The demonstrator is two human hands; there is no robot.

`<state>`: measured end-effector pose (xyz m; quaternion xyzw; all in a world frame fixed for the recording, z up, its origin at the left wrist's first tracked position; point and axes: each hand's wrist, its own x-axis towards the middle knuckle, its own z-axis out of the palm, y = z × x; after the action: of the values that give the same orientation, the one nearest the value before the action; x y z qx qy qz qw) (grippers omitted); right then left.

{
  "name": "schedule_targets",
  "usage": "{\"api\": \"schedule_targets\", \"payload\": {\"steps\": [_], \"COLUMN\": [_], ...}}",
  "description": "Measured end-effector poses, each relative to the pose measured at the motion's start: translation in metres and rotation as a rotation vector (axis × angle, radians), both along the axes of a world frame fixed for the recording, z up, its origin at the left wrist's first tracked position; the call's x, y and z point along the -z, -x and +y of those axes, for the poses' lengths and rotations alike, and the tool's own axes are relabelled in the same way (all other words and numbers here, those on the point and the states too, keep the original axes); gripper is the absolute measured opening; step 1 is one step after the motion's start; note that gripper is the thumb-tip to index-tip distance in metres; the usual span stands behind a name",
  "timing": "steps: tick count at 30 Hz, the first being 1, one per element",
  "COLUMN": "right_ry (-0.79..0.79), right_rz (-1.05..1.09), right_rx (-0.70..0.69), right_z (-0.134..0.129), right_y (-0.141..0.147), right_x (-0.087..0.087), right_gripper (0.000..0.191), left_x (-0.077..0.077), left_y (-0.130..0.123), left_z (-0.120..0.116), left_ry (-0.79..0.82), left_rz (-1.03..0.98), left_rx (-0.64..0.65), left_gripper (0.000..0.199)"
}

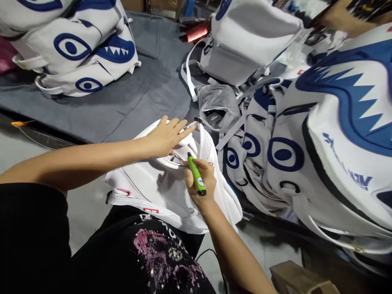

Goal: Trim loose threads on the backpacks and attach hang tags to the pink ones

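A white backpack (171, 188) lies across my lap and the table edge, its straps and padded back facing up. My left hand (167, 136) rests on its upper part, fingers stretched out and spread over the fabric. Just right of it, my right hand (202, 181) is closed around a green pen-shaped tool (196, 173) with black ends, its narrower end pointing away from me. Between my hands, a thin strip or tool end shows near my right fingertips; its kind is unclear. Part of the shoulder strap (206, 143) curves up beside the tool.
White backpacks with blue eyes (72, 47) are stacked at the back left of the grey-covered table (147, 53). Another pile (284, 155) crowds the right side. A white bag (245, 45) and a clear plastic bag (219, 106) lie ahead. A cardboard box (300, 279) sits low right.
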<state>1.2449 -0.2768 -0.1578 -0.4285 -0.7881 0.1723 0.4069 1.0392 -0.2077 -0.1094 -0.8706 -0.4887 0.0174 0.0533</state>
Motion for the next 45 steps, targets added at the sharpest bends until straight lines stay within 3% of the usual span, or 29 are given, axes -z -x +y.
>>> {"api": "schedule_targets", "payload": {"steps": [3,6,10,14,21,29,34,41,45], "right_ry": [0.055,0.204,0.294,0.192,0.167,0.257,0.166,0.205,0.289], "right_rz": [-0.116,-0.223,-0.448,-0.66,-0.582,-0.596,-0.716,-0.656,-0.571], "right_rx": [-0.082,-0.194,-0.201,-0.145,-0.155,-0.257,-0.151,-0.136,-0.203], "right_z": [0.005,0.016,0.029,0.027,0.024,0.036,0.03,0.032,0.035], "right_y": [-0.003,0.001,0.013,0.011,-0.003,0.003,0.008,0.004,-0.004], "right_x": [-0.022,-0.046,-0.062,-0.064,-0.059,-0.063,-0.058,-0.056,-0.061], "right_gripper": [0.025,0.025,0.026,0.028,0.033,0.029,0.029,0.031,0.031], "left_x": [0.0,0.001,0.002,0.004,0.009,0.007,0.01,0.006,0.008], "left_y": [0.0,0.0,0.0,-0.001,-0.003,-0.006,-0.008,-0.014,-0.017], "left_z": [0.003,0.005,0.006,0.008,0.011,0.012,0.013,0.021,0.021], "left_ry": [0.021,0.041,0.052,0.052,0.098,0.136,0.124,0.066,0.149], "left_rz": [-0.023,-0.046,-0.078,-0.069,-0.129,-0.14,-0.156,-0.171,-0.207], "left_rx": [0.002,-0.008,-0.025,-0.039,-0.038,-0.084,-0.109,0.125,0.09], "left_gripper": [0.091,0.091,0.089,0.091,0.089,0.088,0.09,0.1,0.106]}}
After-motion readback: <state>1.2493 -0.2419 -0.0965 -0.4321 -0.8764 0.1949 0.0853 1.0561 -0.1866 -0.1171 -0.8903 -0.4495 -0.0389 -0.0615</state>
